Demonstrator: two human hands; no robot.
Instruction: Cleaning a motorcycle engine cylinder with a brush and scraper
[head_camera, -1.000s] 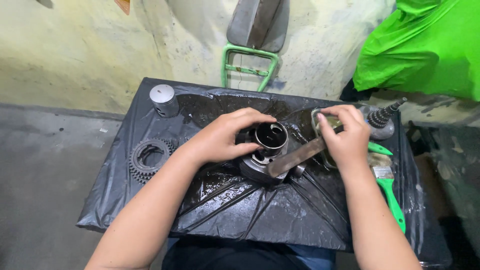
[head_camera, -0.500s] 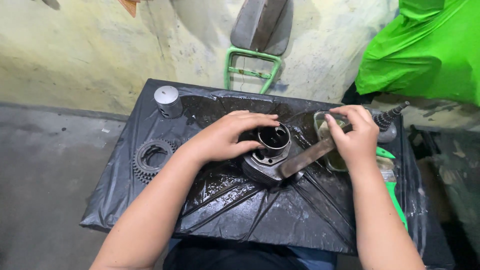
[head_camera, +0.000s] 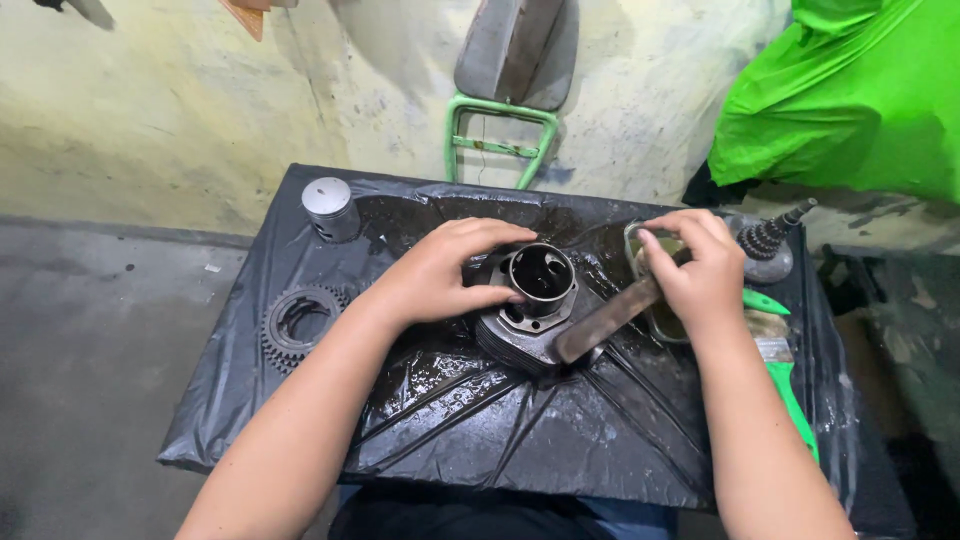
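I see the left hand (head_camera: 440, 275) gripping the dark finned metal engine cylinder (head_camera: 530, 315), while the right hand (head_camera: 700, 270) clasps a flat grimy metal scraper (head_camera: 605, 322) over it.

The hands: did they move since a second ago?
Hardly. The right hand shifted slightly, keeping its grip on the flat metal tool beside the jar. The left hand stayed on the metal cylinder. The gear and piston did not move.

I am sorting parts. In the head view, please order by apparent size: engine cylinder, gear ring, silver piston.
1. engine cylinder
2. gear ring, partly hidden by the forearm, so close to unsure
3. silver piston, farther from the camera
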